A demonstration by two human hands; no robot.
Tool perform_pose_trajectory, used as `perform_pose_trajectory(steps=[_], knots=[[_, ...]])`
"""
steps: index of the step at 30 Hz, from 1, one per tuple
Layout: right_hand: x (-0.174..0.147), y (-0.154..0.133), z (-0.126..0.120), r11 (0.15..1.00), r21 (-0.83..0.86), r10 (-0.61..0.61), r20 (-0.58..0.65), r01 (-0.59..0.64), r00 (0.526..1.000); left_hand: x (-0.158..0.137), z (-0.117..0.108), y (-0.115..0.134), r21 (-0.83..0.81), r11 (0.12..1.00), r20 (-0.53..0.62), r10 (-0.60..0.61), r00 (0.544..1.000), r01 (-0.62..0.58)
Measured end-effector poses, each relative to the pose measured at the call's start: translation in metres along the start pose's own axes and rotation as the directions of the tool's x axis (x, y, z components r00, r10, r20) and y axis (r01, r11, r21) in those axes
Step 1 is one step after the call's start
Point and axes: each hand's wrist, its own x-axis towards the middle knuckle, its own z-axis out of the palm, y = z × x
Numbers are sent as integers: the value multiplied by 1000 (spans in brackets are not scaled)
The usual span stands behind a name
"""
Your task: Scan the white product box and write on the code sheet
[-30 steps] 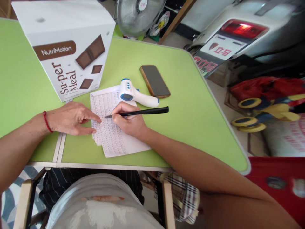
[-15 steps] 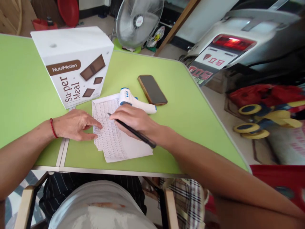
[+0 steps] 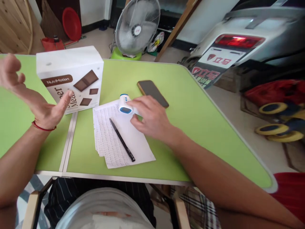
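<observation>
My left hand (image 3: 35, 92) is raised in front of the box, palm up, with its fingers spread and holding nothing. My right hand (image 3: 152, 117) has its fingers and thumb around the handle of a white and blue infrared thermometer (image 3: 124, 102), hiding most of that handle. The thermometer's head rests at the top edge of a sheet of paper (image 3: 135, 143) covered on its left side with rows of handwriting. A black pen (image 3: 122, 140) lies slantwise on the sheet. Just beyond my right hand is a phone (image 3: 152, 92) with a dark screen.
A white NutriMotion box (image 3: 69, 79) stands on the green table (image 3: 202, 136), left of the paper. Past the far edge are a fan (image 3: 137, 30) and a red basin (image 3: 71, 24). A white scooter (image 3: 238, 41) stands off to the right.
The pen has left my right hand and lies on the paper. My right hand has moved onto the thermometer. My left hand has lifted off the paper, moved left and opened palm up.
</observation>
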Motion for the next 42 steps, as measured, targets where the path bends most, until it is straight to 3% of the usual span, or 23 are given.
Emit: perform_pose_trajectory(steps=[2,4,7,10,13,15,17,19,21,23,25,36,42], knots=[[2,11,-1,984,-69,165,57,-161,985,-2,3,-2,-52,999,-35,-19,999,17],[3,17,1,964,-116,257,172,-240,951,-3,6,-5,-109,994,-60,-37,998,30],[4,21,6,963,-102,271,331,-251,904,2,5,-13,-167,984,-16,-63,998,59],[4,22,9,957,-61,283,391,-283,876,10,-5,-24,-149,987,102,-47,994,62],[4,24,10,920,-32,373,374,-391,849,13,-10,-28,-123,992,56,0,998,7],[4,20,7,893,56,417,272,-447,867,11,-9,-25,-107,994,-24,-7,1000,4],[5,9,0,859,259,417,145,-442,897,8,-7,-19,-109,994,-71,-29,997,21],[6,-10,-10,739,547,400,114,-394,909,5,-3,-11,-146,989,-73,-38,997,27],[4,-34,-20,481,802,325,212,-354,922,1,2,-4,-203,978,-49,-57,997,46],[1,-56,-25,196,909,231,323,-369,918,-3,8,1,-250,964,-21,-93,995,85],[-3,-72,-25,56,909,206,394,-412,896,-8,15,5,-272,953,8,-133,991,130],[-3,-86,-8,-107,808,247,586,-579,772,-18,33,11,-194,924,5,-334,943,328],[-2,-87,-7,-107,803,271,591,-587,759,-19,34,7,-200,924,30,-326,945,325]])
